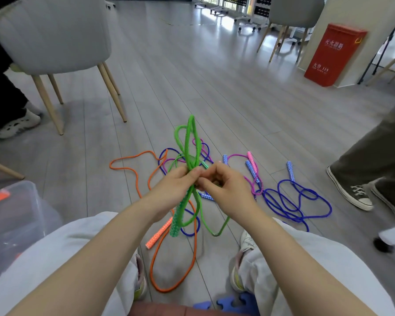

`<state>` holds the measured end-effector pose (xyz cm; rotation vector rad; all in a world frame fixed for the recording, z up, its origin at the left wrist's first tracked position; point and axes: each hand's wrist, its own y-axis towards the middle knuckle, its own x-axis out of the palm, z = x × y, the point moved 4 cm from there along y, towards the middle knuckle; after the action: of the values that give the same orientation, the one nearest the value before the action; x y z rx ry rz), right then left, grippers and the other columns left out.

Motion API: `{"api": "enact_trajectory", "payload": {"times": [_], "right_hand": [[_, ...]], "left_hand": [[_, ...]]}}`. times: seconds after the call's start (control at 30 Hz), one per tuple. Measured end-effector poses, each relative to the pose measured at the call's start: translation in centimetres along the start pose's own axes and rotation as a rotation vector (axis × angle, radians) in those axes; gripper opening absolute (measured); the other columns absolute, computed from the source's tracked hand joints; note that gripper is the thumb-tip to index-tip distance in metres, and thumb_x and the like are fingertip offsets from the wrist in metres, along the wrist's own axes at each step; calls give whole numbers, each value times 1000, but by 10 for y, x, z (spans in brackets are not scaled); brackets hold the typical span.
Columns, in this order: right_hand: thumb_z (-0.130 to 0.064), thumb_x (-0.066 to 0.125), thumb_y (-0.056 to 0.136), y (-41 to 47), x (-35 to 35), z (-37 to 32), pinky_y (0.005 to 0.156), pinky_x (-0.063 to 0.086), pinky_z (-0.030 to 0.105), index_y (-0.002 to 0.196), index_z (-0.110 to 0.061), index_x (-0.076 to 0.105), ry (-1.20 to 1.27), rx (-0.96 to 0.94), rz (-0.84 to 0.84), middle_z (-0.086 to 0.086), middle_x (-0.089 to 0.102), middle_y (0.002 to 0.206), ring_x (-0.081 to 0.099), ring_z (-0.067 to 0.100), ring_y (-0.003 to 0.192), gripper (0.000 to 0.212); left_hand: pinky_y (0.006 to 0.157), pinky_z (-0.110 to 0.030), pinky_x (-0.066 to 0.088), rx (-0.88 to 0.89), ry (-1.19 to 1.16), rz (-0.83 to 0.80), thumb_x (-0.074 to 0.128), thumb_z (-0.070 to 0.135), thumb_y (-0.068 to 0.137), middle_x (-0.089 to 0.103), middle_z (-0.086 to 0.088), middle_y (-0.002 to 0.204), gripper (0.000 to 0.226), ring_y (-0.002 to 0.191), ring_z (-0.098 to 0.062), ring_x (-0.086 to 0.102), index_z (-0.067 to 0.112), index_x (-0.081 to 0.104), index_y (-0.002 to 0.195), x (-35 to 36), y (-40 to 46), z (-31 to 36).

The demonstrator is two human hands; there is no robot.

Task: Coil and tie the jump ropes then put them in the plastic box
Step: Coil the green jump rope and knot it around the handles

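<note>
A green jump rope is bunched into loops in front of me, above the floor. My left hand grips the bundle at its middle. My right hand pinches a strand of the same rope beside the left fingers. One green handle hangs below my hands. On the floor lie an orange rope with its handle, a blue rope and a pink rope, tangled together. The clear plastic box stands at my left.
A grey chair stands at the back left with a seated person's shoe beside it. Another person's sneaker is at the right. A red bin stands against the far right pillar. My knees frame the ropes.
</note>
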<state>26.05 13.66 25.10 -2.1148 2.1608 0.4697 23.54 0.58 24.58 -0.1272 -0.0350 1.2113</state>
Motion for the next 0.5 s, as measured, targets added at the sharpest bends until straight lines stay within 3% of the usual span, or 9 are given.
{"api": "enact_trajectory", "payload": {"times": [0.07, 0.13, 0.23, 0.3, 0.37, 0.5], "right_hand": [[-9, 68, 88, 0, 1, 2, 68, 53, 28, 82, -21, 58, -85, -9, 0, -1, 69, 72, 66, 10, 67, 17], [-19, 66, 88, 0, 3, 3, 62, 45, 31, 88, -25, 52, -137, 19, -13, 1, 63, 66, 54, 9, 58, 16], [-26, 65, 90, 2, -3, 2, 58, 36, 29, 90, -22, 46, -154, 75, -34, 1, 53, 62, 41, 9, 54, 19], [-26, 64, 91, 4, -12, 0, 57, 35, 25, 87, -15, 52, -178, 88, -62, 0, 51, 62, 40, 8, 55, 17], [-27, 64, 92, 7, -23, 0, 59, 36, 25, 85, -11, 57, -202, 103, -89, 0, 50, 64, 40, 8, 57, 19], [-41, 63, 91, 7, -52, 4, 54, 34, 21, 77, -18, 59, -462, 128, -118, -10, 43, 55, 37, 5, 52, 27]], "left_hand": [[95, -31, 50, 26, 25, 10, 45, 21, 102, 69, -13, 111, 23, 100, -14, 65, 12, 65, 108, 1, 0, 0], [79, -20, 51, 33, 10, 58, 44, 23, 103, 70, 0, 95, 22, 88, -9, 64, 16, 65, 100, 1, 1, 1], [74, -27, 49, 10, -138, 144, 42, 25, 103, 65, 1, 80, 31, 76, -14, 60, 14, 63, 84, -6, 5, 5], [75, -32, 55, -27, -360, 153, 38, 23, 104, 69, -4, 81, 30, 79, -19, 66, 8, 59, 87, -14, 9, 10], [67, -32, 59, -51, -552, 189, 35, 21, 105, 65, -3, 70, 28, 74, -20, 70, 9, 53, 86, -25, 11, 16], [62, -30, 55, -40, -530, 291, 34, 19, 105, 53, 3, 58, 30, 61, -16, 62, 12, 47, 80, -50, 13, 17]]}}
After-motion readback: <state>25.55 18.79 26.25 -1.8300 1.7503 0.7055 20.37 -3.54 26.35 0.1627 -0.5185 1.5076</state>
